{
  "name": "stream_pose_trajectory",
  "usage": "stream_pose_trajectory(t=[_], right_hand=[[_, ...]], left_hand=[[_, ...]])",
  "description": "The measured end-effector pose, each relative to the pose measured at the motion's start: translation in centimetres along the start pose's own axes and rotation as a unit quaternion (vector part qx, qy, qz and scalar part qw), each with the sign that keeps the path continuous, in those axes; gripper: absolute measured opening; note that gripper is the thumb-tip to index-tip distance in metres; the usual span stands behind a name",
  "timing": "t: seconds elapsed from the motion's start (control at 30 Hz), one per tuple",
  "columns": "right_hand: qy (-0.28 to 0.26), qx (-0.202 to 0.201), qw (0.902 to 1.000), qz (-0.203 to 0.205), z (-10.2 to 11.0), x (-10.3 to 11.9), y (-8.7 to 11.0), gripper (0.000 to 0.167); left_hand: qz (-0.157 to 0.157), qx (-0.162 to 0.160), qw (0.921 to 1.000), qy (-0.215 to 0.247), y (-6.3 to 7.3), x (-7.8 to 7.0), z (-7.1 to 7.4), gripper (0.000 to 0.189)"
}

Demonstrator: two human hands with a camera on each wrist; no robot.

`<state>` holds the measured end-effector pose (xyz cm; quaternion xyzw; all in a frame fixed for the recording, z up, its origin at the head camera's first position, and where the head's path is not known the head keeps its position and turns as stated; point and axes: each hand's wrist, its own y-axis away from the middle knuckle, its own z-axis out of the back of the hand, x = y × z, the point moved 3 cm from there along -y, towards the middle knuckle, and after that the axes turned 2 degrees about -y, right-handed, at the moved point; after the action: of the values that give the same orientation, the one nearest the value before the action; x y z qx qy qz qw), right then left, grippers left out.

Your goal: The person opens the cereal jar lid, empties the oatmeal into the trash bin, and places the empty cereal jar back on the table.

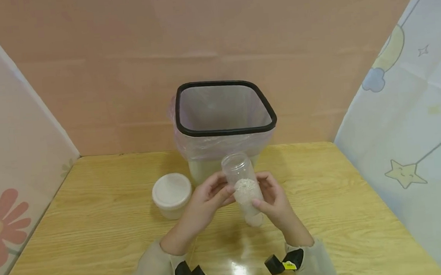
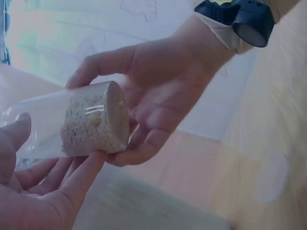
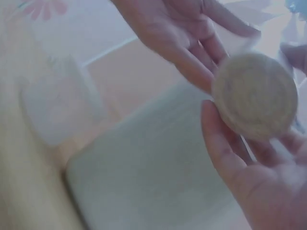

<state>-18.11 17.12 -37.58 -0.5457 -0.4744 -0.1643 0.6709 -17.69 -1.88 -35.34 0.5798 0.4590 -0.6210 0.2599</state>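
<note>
A clear jar without a lid is held tilted between both hands, above the table and in front of the bin. Pale, coarse grains fill its lower part in the left wrist view. My left hand grips its left side near the upper half, thumb across the front. Lower on the right side, my right hand holds it with the thumb in front and fingers behind. The jar's round base faces the right wrist camera. A white round lid shows just below the jar, on the table.
Behind the hands stands a bin with a black rim and a thin pinkish liner bag folded over its sides. To the left is a white lidded tub on the wooden table. Printed cloth walls enclose the sides.
</note>
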Motion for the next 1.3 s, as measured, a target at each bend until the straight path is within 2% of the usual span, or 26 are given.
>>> stream_pose_trajectory(t=[0.2, 0.43, 0.63, 0.83, 1.03, 1.17, 1.3], right_hand=[[-0.007, -0.094, 0.9956, 0.005, -0.3, 2.3, -1.8, 0.032], [0.088, -0.187, 0.9784, -0.010, 0.0, 5.3, -4.8, 0.035], [0.146, -0.224, 0.9636, 0.008, 0.1, 7.2, -7.8, 0.036], [0.232, -0.228, 0.9457, 0.009, 0.5, 8.8, -10.1, 0.040], [0.299, -0.228, 0.9264, -0.015, 0.8, 10.3, -12.4, 0.046], [0.327, -0.223, 0.9179, -0.017, 0.9, 11.2, -13.8, 0.050], [0.372, -0.199, 0.9067, -0.005, 1.1, 12.0, -15.1, 0.042]], left_hand=[[0.003, -0.023, 0.9992, 0.034, -2.1, -2.6, -0.9, 0.046], [-0.007, -0.042, 0.9941, 0.100, -4.7, -4.9, -1.6, 0.044], [0.009, -0.064, 0.9846, 0.162, -6.5, -6.8, -1.5, 0.047], [0.006, -0.073, 0.9757, 0.207, -7.9, -8.3, -1.6, 0.045], [0.011, -0.108, 0.9573, 0.268, -9.1, -8.9, -1.6, 0.047], [0.031, -0.141, 0.9382, 0.315, -9.7, -9.3, -1.7, 0.046], [0.056, -0.163, 0.9184, 0.356, -10.0, -9.7, -1.5, 0.044]])
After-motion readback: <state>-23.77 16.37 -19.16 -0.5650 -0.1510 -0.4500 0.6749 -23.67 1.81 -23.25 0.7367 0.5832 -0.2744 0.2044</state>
